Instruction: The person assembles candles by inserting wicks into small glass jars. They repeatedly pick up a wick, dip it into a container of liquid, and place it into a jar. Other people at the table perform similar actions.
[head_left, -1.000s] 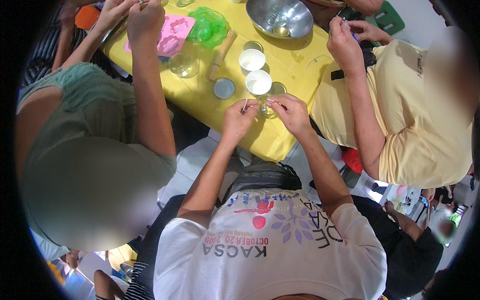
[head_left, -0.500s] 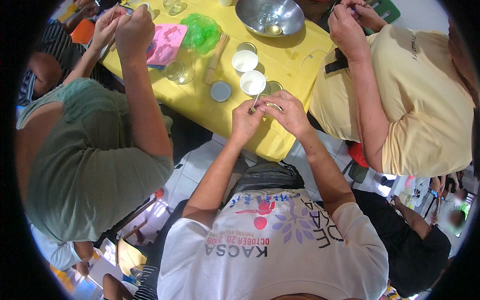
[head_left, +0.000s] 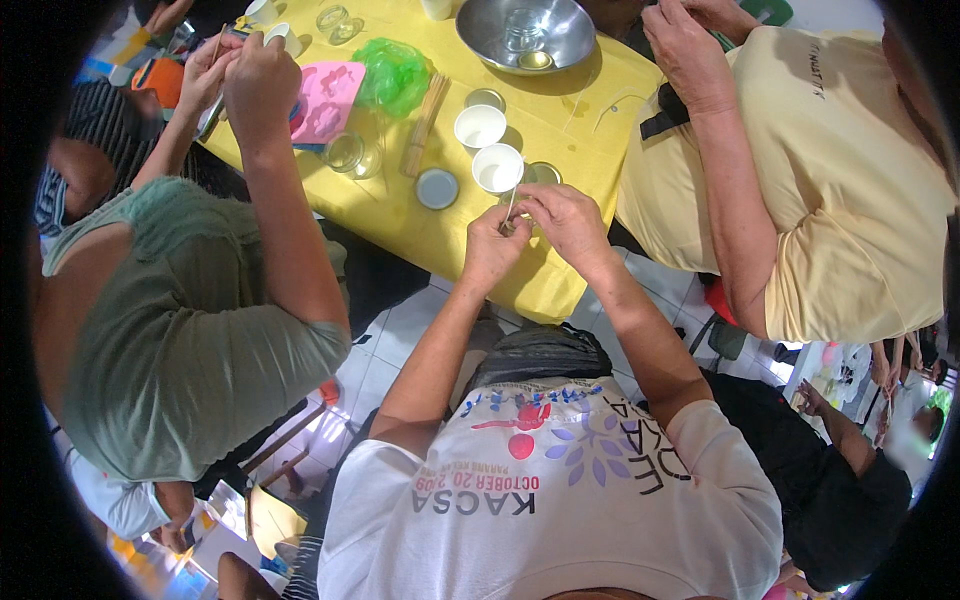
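Observation:
My left hand (head_left: 491, 247) is closed in a pinch around a thin white string (head_left: 512, 206) with a small dark metal-looking piece at its lower end. The string stands up out of the fingers. Fingertips of my right hand (head_left: 567, 222) are pressed together at the upper part of the same string. Both hands are over the table's near corner. Just beyond them stands a white paper cup (head_left: 497, 168), with a second white cup (head_left: 480, 126) behind it. A round gold lid (head_left: 543, 173) lies beside the nearer cup, partly behind my right hand.
On the yellow tablecloth (head_left: 590, 120) are a white lid (head_left: 437, 188), wooden sticks (head_left: 426, 125), a green plastic bag (head_left: 390, 78), a pink mold (head_left: 325, 100), a glass jar (head_left: 355, 155) and a steel bowl (head_left: 525, 35). People work close by on both sides.
My right hand has moved up to the string's upper part, and the shiny gold-coloured thing at its fingers no longer shows. My left hand stays nearly in place.

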